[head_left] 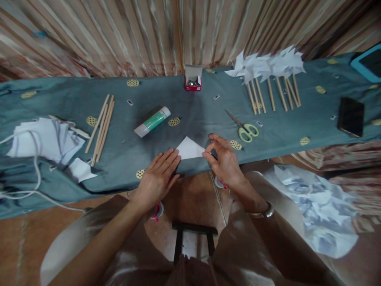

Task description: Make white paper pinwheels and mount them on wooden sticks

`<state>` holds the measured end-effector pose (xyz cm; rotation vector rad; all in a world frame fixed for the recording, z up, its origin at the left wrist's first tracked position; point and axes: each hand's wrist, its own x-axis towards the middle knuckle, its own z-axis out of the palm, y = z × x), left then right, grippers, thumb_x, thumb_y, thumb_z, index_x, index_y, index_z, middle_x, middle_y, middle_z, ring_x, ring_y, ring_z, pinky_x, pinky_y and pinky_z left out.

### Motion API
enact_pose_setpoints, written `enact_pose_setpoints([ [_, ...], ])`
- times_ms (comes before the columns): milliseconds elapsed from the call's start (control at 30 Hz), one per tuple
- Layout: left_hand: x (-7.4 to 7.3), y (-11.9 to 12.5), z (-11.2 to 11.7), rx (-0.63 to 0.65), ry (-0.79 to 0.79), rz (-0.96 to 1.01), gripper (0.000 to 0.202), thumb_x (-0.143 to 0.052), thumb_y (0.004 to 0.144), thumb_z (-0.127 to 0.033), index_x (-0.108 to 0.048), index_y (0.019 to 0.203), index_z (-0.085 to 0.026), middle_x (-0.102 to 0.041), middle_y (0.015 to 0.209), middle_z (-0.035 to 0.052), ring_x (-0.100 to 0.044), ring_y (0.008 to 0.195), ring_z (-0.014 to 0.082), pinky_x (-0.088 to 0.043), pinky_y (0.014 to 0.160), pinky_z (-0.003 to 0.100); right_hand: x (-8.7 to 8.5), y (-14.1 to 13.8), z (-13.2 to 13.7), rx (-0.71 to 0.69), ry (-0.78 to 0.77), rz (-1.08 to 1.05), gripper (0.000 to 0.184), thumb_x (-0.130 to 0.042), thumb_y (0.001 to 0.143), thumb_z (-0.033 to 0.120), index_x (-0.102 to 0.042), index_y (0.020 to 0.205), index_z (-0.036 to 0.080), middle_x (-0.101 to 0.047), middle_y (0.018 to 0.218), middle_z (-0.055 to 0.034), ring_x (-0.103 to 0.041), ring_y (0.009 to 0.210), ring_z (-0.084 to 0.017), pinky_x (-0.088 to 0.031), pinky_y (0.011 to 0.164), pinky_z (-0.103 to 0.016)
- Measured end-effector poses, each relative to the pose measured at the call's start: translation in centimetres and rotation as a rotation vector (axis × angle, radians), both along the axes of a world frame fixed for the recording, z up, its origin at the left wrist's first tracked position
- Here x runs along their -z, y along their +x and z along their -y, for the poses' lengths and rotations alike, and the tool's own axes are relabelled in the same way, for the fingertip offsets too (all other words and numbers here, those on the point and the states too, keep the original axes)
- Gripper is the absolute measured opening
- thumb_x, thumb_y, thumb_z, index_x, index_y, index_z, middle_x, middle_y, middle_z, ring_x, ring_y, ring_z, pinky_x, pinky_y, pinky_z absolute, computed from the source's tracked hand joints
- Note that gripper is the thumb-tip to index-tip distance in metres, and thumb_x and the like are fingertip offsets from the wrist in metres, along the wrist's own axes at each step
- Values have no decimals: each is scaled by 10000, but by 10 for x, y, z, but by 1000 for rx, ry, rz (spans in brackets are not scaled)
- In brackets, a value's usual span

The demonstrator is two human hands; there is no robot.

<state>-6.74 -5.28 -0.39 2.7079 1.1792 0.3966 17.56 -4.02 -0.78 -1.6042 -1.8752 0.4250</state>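
Note:
A white paper folded into a triangle (pixel 189 149) lies at the near edge of the table covered with a grey-blue cloth (pixel 193 119). My left hand (pixel 157 176) lies flat with fingers stretched out, its fingertips touching the paper's left corner. My right hand (pixel 224 159) pinches the paper's right corner between thumb and fingers. A green-and-white glue stick (pixel 152 121) lies on its side beyond the paper. Green-handled scissors (pixel 245 129) rest to the right of my right hand.
Wooden sticks (pixel 101 127) and a heap of white paper (pixel 47 139) with a white cable lie at left. Finished paper pinwheels on sticks (pixel 270 75) sit back right. A small red box (pixel 193 79) stands at the back, a dark phone (pixel 351 116) at right, paper scraps (pixel 318 206) on the floor.

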Motion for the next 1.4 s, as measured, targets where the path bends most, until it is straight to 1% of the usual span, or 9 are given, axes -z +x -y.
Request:
enact_pose_setpoints([
  [233, -4, -27, 9, -61, 49, 60, 408, -520, 974, -268, -572, 1340, -98, -586, 1408, 168, -505, 1362, 312, -449, 1113, 520, 3, 5, 2, -43, -5, 0, 66, -542, 900, 208, -598, 866, 218, -659, 1200, -130, -571, 1203, -299, -397, 1079, -536],
  [400, -5, -32, 9, -160, -87, 275, 330, -516, 974, -318, -674, 1208, -147, -657, 1330, 126, -557, 1311, 313, -454, 1101, 527, 1, 12, 6, -83, 0, -44, 77, -516, 918, 226, -571, 863, 228, -639, 1246, -133, -561, 1241, -295, -412, 1082, -545],
  [600, -19, -16, -9, -566, -537, 858, 493, -545, 932, -508, -622, 1294, -182, -681, 1289, 128, -652, 1177, 280, -508, 1028, 445, -19, 9, 12, -64, 94, -64, 85, -491, 963, 239, -566, 929, 215, -615, 1296, -162, -575, 1253, -276, -459, 1063, -516],
  [700, -27, 0, -23, -613, -838, 1160, 617, -616, 844, -603, -616, 1250, -139, -714, 1196, 170, -717, 1028, 291, -602, 749, 359, -26, 2, 13, -86, 163, -32, 98, -468, 977, 226, -565, 976, 214, -627, 1288, -163, -594, 1234, -273, -474, 1055, -521],
  [800, -32, 13, -35, -625, -1142, 1245, 619, -662, 772, -649, -668, 1062, -102, -770, 942, 171, -757, 814, 283, -580, 580, 296, -28, -5, 13, -126, 216, -2, 103, -461, 986, 215, -564, 993, 216, -645, 1269, -156, -618, 1201, -265, -498, 1029, -510],
  [867, -33, 18, -40, -631, -1232, 1251, 537, -716, 735, -610, -693, 911, -104, -772, 835, 150, -754, 708, 258, -558, 527, 264, -29, -8, 13, -157, 234, 10, 106, -458, 992, 213, -565, 994, 211, -650, 1261, -160, -621, 1199, -257, -508, 1018, -492],
  [967, -31, 21, -43, -662, -1237, 1244, 395, -862, 602, -441, -712, 768, -116, -763, 756, 103, -736, 630, 212, -540, 507, 227, -29, -8, 13, -171, 232, 0, 110, -462, 994, 218, -572, 993, 206, -655, 1261, -164, -619, 1211, -245, -507, 1025, -472],
  [1100, -24, 22, -45, -661, -1160, 1264, 386, -929, 456, -280, -755, 770, -138, -765, 754, 57, -698, 606, 157, -550, 572, 237, -30, -3, 13, -155, 127, -126, 102, -511, 972, 253, -608, 965, 222, -711, 1169, -108, -665, 1126, -232, -515, 997, -434],
  [1400, -24, 34, -52, -557, -949, 1238, 320, -888, 554, -327, -800, 816, -167, -760, 743, 29, -632, 628, 142, -494, 623, 245, -29, -4, 0, 82, -148, -624, 111, -669, 845, 341, -672, 818, 233, -667, 717, 17, -595, 696, -159, -473, 716, -306],
])
